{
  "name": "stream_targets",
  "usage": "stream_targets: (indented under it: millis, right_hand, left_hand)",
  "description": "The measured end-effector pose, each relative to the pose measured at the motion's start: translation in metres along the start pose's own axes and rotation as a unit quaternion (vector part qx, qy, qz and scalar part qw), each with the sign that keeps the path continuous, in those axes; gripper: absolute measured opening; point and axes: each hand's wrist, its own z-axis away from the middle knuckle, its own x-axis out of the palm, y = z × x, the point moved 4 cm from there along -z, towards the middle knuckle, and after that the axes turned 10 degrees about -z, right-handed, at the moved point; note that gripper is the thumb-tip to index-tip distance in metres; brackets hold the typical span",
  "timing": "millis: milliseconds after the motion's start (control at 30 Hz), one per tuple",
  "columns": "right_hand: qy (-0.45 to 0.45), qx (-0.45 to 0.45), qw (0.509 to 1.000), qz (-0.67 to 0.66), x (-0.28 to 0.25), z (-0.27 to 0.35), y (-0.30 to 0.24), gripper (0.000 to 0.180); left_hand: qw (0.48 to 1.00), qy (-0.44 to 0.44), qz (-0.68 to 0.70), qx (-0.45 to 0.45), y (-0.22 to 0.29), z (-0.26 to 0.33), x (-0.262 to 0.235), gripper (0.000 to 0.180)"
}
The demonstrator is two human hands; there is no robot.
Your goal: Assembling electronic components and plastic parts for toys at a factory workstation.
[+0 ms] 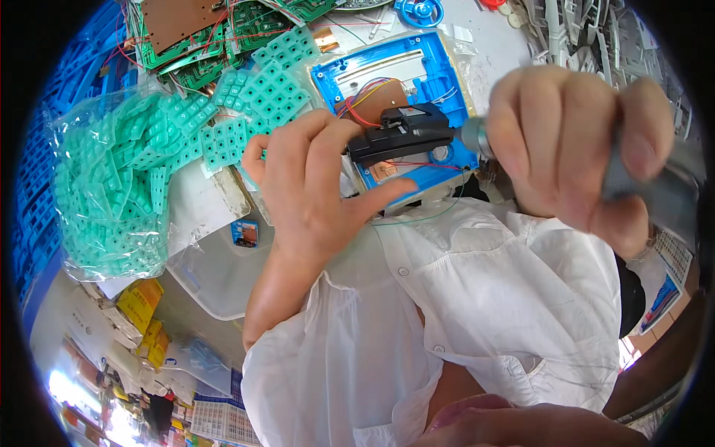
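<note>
My left hand point(309, 175) grips a blue plastic housing point(395, 71) with a brown circuit board, coloured wires and a black part point(402, 130) mounted inside. The thumb presses the housing's lower edge and the fingers lie beside the black part. My right hand point(573, 141) is closed around a grey electric screwdriver point(655, 190). Its metal tip point(472, 136) points left and touches the black part's right end.
A clear bag of green rubber keypads point(112, 194) lies at the left, with loose keypads point(261, 97) beside the housing. Green circuit boards with red wires point(216, 33) are stacked at the top. Grey plastic parts point(596, 37) pile at the top right. A white shirt point(462, 313) fills the lower frame.
</note>
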Motion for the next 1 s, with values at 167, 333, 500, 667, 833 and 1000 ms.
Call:
stream_targets:
  millis: [167,333,500,667,833,1000]
  right_hand:
    - [-0.036,0.026,0.997,0.065,-0.006,-0.006,0.016,0.035]
    - [-0.063,0.037,0.994,0.087,-0.009,-0.008,0.028,0.034]
    - [-0.056,0.042,0.994,0.083,-0.007,-0.011,0.039,0.032]
    - [-0.039,0.035,0.994,0.096,-0.003,-0.013,0.038,0.03]
    - [-0.031,0.027,0.994,0.1,0.004,-0.017,0.039,0.028]
    - [-0.039,-0.02,0.99,0.136,0.011,-0.013,0.036,0.026]
  left_hand:
    - [0.997,-0.053,-0.063,0.014,-0.009,0.015,0.012,0.049]
    - [0.998,-0.054,-0.033,0.02,-0.011,0.012,0.013,0.047]
    - [0.998,-0.059,-0.034,0.008,-0.011,0.014,0.009,0.045]
    - [0.998,-0.059,-0.025,0.01,-0.009,0.01,0.01,0.043]
    - [0.998,-0.063,-0.018,0.003,-0.008,0.01,0.008,0.043]
    - [0.998,-0.055,-0.008,0.008,-0.007,0.009,0.01,0.045]
